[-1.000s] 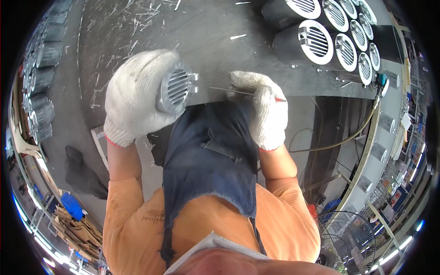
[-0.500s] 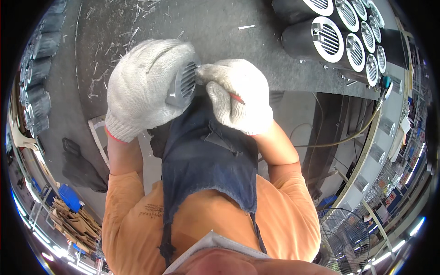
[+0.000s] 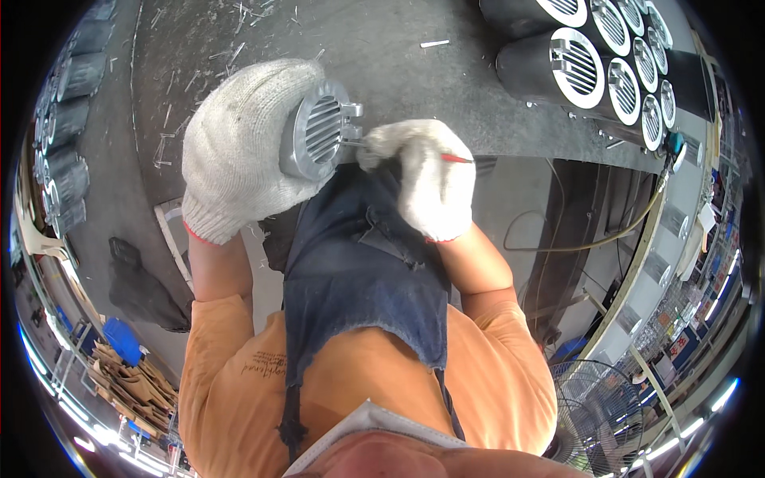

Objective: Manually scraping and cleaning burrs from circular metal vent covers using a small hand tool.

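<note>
My left hand, in a white knitted glove, is closed round a round metal grille. Its slatted face is turned to the right, and a small hinge-like bracket juts from its right edge. In my right hand, also gloved, is a slim tool with a red end showing between the fingers. The tool's thin metal shaft points left and reaches the rim and slats below the bracket. Most of the tool is hidden by the glove, so its exact kind cannot be told.
On the grey worktable, thin slivers lie scattered. Black tubes with slatted metal end caps are stacked at the far right. More round metal parts line the left. A hose hangs at the right, above a fan.
The grille has turned so its slatted face and bracket show more fully. My right hand has shifted slightly right and down, and the tool's shaft has come into view.
</note>
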